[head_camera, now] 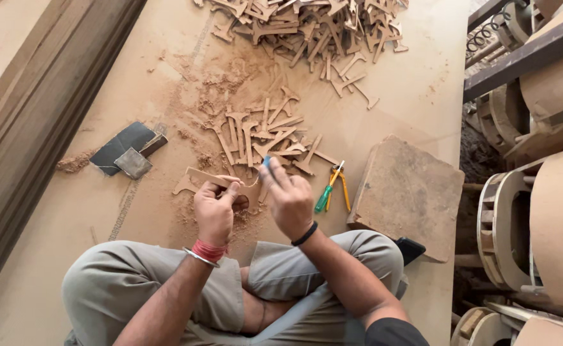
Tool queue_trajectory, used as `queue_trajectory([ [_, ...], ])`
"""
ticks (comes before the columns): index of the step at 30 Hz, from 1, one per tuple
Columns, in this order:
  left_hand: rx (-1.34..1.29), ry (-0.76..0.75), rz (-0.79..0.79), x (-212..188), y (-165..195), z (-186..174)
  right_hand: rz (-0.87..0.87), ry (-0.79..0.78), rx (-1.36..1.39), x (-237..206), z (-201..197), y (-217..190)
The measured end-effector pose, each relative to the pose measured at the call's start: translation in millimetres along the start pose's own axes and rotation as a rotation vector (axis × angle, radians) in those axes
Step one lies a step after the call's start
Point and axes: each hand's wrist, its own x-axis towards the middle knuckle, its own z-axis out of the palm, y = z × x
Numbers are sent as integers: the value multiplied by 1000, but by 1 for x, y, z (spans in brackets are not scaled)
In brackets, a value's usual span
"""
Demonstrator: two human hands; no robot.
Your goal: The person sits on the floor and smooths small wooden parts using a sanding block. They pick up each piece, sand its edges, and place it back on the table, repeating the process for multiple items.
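I sit cross-legged on a large brown board. My left hand (215, 208) grips a flat, T-shaped wooden cut-out (195, 179) that sticks out to the left. My right hand (287, 198) holds a small tool with a blue tip (267, 161) against the piece's right end. Sawdust (243, 221) lies under both hands. Just beyond them is a small pile of similar wooden cut-outs (262, 131).
A bigger heap of cut-outs (307, 25) lies at the far end. Sandpaper pieces (128, 150) rest to the left, green and yellow hand tools (330, 189) to the right beside a square brown slab (406, 192). Curved wooden frames (531, 218) stand at the right edge.
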Motion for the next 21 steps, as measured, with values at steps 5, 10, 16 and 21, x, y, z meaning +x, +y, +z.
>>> queue_trajectory([
  [5,-121,-4,-79,13,-8,-7,-69,-1,196,-1,1,-3],
  [10,-190,-3,-144,19,-19,-17,-48,-36,134,2,4,-8],
  [16,-194,0,-155,24,-21,-19,-168,30,196,2,3,-10],
  [21,-184,31,-225,22,-18,-20,-84,-13,144,0,5,-9],
])
